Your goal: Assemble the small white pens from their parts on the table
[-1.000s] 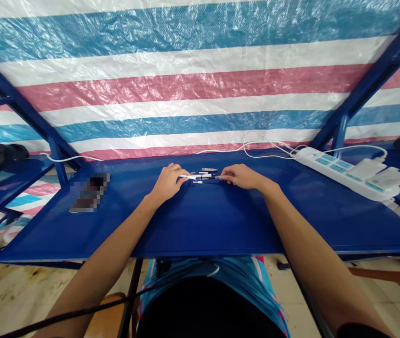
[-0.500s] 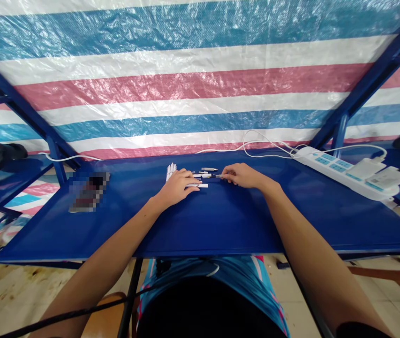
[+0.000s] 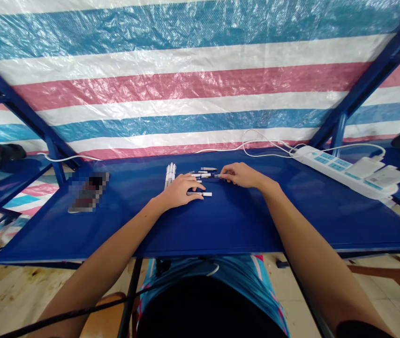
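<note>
On the blue tabletop, my left hand rests low, with a white pen lying between its thumb and fingers. My right hand pinches the slim grey end of another pen, which points left toward my other hand. Just behind lies a short pale pen piece with a dark tip. More white and grey pen pieces are partly covered by my left fingers. Beyond that hand, several white pens lie side by side.
A blurred-out phone lies at the left. To the right is a white power strip with chargers plugged in and a looping white cable. Blue metal posts and a striped plastic sheet stand behind.
My left hand has shifted slightly toward me, bringing the white pen closer to the front and uncovering more of the row of pens. My right hand has barely moved.
</note>
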A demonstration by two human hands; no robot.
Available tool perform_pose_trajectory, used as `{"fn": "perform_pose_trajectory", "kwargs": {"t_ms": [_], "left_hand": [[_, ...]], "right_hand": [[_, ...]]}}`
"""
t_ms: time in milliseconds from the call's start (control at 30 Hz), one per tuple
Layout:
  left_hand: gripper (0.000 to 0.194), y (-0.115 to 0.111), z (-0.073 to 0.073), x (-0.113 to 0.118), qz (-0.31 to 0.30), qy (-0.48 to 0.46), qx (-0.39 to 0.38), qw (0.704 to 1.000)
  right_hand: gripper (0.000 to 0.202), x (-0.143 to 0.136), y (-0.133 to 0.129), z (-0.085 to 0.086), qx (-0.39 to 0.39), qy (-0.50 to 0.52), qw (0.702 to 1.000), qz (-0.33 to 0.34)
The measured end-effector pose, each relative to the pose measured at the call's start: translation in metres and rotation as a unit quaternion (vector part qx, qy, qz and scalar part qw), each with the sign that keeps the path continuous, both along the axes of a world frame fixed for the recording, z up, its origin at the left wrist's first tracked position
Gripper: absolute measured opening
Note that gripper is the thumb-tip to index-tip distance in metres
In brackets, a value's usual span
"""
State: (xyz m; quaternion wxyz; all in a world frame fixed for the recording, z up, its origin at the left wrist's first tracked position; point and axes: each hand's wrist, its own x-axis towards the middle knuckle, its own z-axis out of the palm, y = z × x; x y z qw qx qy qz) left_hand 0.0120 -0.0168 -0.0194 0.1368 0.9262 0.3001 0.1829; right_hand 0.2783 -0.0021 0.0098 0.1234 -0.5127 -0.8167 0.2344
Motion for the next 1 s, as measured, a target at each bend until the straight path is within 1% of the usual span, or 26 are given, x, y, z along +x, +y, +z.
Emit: {"fn": "perform_pose_trajectory", "kwargs": {"t_ms": [167, 267, 400, 500, 700, 867, 1000], "left_hand": [[0.025, 0.0, 0.001, -0.001, 0.005, -0.046, -0.003, 0.999], [0.023, 0.003, 0.0, -0.003, 0.049, -0.092, 0.038, 0.994], [0.02, 0.006, 0.0, -0.007, 0.117, -0.139, 0.106, 0.978], [0.018, 0.006, 0.002, -0.007, 0.133, -0.136, 0.112, 0.975], [0.015, 0.008, 0.0, -0.006, 0.118, -0.098, 0.086, 0.984], [0.013, 0.013, -0.002, -0.009, 0.123, -0.09, 0.082, 0.985], [0.011, 0.016, 0.001, -0.015, 0.147, -0.084, 0.092, 0.981]], "right_hand": [[0.025, -0.004, -0.002, 0.003, 0.003, -0.001, 1.0, -0.013], [0.025, -0.007, -0.004, 0.003, 0.018, 0.016, 1.0, -0.015], [0.022, -0.013, -0.006, 0.002, 0.033, 0.049, 0.998, 0.013], [0.021, -0.021, -0.009, 0.0, 0.03, 0.066, 0.997, 0.033], [0.021, -0.03, -0.012, -0.004, 0.029, 0.097, 0.993, 0.063], [0.022, -0.028, -0.011, -0.005, 0.03, 0.092, 0.994, 0.058], [0.022, -0.024, -0.009, -0.002, 0.037, 0.071, 0.996, 0.037]]}}
